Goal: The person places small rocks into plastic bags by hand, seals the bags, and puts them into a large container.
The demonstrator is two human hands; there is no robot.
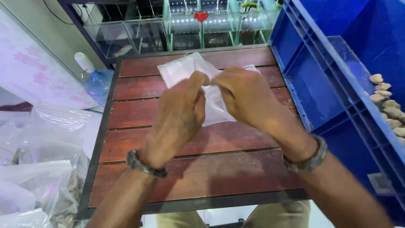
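Both my hands meet over a clear plastic bag that lies on a dark red slatted wooden table. My left hand pinches the bag's edge between thumb and fingers. My right hand grips the same edge right beside it, fingertips nearly touching the left. The bag's lower part is hidden under my hands. Each wrist wears a dark band.
A large blue plastic crate stands at the right, with pale stones along its edge. Glass aquarium tanks line the back. Heaped clear plastic bags and a blue water bottle lie at the left.
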